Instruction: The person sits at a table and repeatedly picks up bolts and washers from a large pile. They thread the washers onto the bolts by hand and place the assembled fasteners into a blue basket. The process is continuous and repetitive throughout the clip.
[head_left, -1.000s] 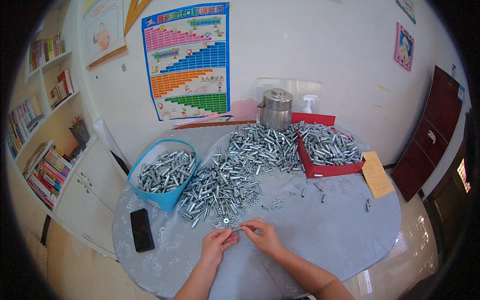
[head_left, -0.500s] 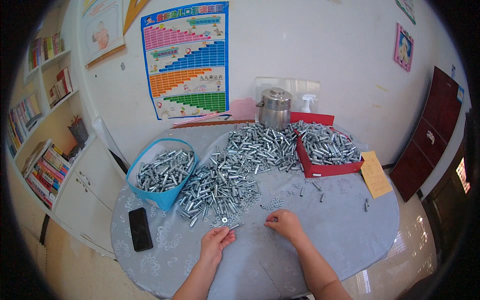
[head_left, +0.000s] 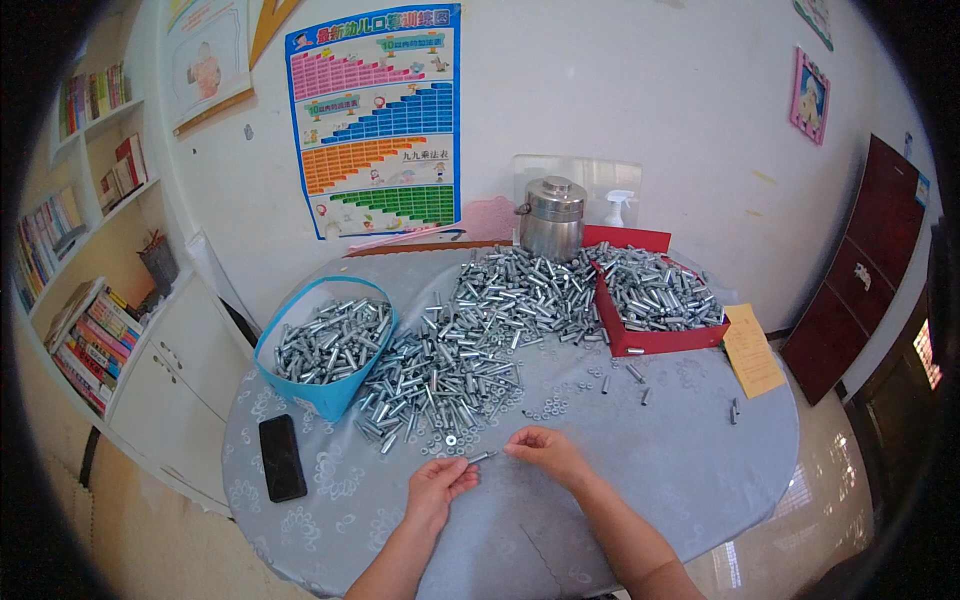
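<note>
My left hand point(head_left: 438, 490) pinches a slim silver expansion bolt point(head_left: 482, 457) between thumb and fingers, its threaded end pointing right. Close to that tip, my right hand point(head_left: 550, 456) has thumb and forefinger pressed together. Whatever it pinches is too small to make out. Just beyond the hands lies a large pile of similar metal bolts and sleeves point(head_left: 440, 380), with loose washers point(head_left: 451, 440) along its near edge. More small washers or nuts point(head_left: 548, 408) are scattered beyond my right hand.
A blue-rimmed bin point(head_left: 345, 392) full of metal sleeves stands left, near a black phone point(head_left: 282, 458). At the back are a steel pot point(head_left: 553, 222) and a spray bottle point(head_left: 617, 207). A red box point(head_left: 668, 341) of metal parts and a yellow paper point(head_left: 752, 350) lie right.
My right hand has moved left, bringing its pinched fingertips up to the bolt's threaded end. My left hand has shifted slightly right and still holds the bolt.
</note>
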